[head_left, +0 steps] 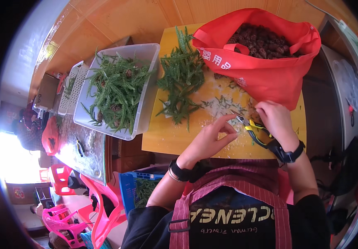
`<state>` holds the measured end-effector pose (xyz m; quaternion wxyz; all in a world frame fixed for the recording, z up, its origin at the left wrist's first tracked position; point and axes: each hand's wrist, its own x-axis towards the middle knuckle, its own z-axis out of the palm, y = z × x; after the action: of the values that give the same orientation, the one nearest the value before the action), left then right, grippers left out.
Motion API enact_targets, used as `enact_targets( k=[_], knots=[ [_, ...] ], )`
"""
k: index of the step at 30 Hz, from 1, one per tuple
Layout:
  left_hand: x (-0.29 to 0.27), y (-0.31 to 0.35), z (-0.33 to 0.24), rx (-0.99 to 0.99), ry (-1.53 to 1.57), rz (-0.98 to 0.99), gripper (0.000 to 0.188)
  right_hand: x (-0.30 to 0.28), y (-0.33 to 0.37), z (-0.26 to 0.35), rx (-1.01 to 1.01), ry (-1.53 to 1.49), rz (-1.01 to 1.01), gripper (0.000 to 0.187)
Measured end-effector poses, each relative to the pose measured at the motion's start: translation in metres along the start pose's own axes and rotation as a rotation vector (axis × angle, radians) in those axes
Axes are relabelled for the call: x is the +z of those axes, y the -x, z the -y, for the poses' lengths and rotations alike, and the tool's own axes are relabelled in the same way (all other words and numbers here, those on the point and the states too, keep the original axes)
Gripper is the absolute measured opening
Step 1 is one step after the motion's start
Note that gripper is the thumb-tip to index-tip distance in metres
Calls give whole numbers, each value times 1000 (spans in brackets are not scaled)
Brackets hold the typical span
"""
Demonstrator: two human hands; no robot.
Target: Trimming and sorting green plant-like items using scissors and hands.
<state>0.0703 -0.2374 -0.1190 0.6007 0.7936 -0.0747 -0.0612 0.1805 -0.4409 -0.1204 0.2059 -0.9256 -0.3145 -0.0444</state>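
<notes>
My left hand (214,139) is over the front of the yellow board (162,143), with its thumb and index finger apart and nothing visible between them. Close to those fingertips are the jaws of pliers with yellow and black handles (253,132). My right hand (275,119) is beside the handles, its fingers curled together just below the red bag (266,79). Whatever those fingers hold is hidden. Small green clippings (224,103) and pale crumbs lie scattered on the board. A pile of artificial pine sprigs (181,76) lies on its left part.
A clear plastic bin (143,101) of green sprigs and some pine cones stands left of the board. Dark pine cones (262,41) fill the red bag. Another pair of pliers (80,148) lies on the far-left table. Pink chairs (104,203) and a blue crate (128,189) are below.
</notes>
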Motion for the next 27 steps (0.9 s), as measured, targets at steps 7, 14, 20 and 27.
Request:
enact_targets(
  k=[7,14,20,27],
  knots=[
    [-15,14,7,-75,-35,-155,46,36,-35,-1,-138,301,230,9],
    [-25,13,14,20,-62,-265,45,28,-46,12,-156,233,142,8],
    [-28,12,10,-50,-12,-212,44,-6,-44,25,1,-604,-22,6],
    [-39,-63,18,-111,347,-303,39,-37,-10,26,73,-1030,-134,8]
  ],
)
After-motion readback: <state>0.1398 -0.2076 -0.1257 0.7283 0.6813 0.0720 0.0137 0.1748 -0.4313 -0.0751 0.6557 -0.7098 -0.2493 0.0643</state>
